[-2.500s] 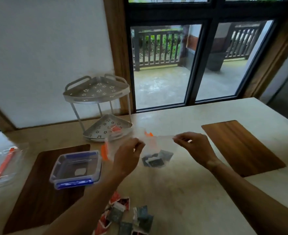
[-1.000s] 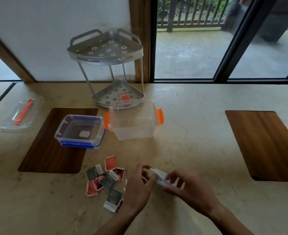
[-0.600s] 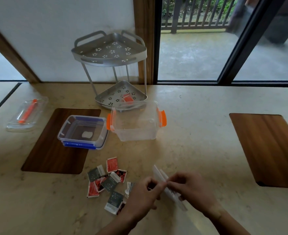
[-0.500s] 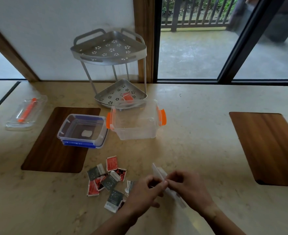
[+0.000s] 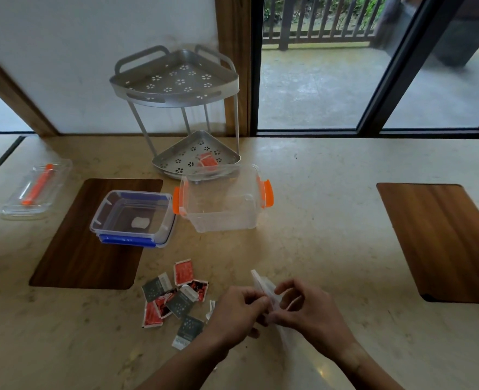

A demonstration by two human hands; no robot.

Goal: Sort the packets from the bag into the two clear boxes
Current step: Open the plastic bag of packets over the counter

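- My left hand (image 5: 236,313) and right hand (image 5: 308,311) meet low centre, both pinching the clear bag (image 5: 266,289) between fingertips.
- Bag is folded flat, one corner sticking up past my fingers; it looks empty, thin and see-through.
- Packets (image 5: 176,298) lie loose on the counter (image 5: 317,220) just left of my left hand, none in a box.
- Packets are small squares: some red, some dark grey with white edges, overlapping in a scattered heap. A few sit partly under my left wrist.
- Orange-clip box (image 5: 224,204) stands further back, centre, open, nothing in it that I can see.
- Blue-clip box (image 5: 132,218) sits just left of it, touching or nearly so, open, resting on a wooden mat (image 5: 75,249). One small white item on its floor; can't tell what.
- Metal two-tier rack (image 5: 179,114) right behind the orange-clip box; a red packet (image 5: 207,161) on its lower shelf, top shelf bare.
- Clear lid (image 5: 32,190) with an orange strip far left.
- Second wooden mat (image 5: 441,240) far right.
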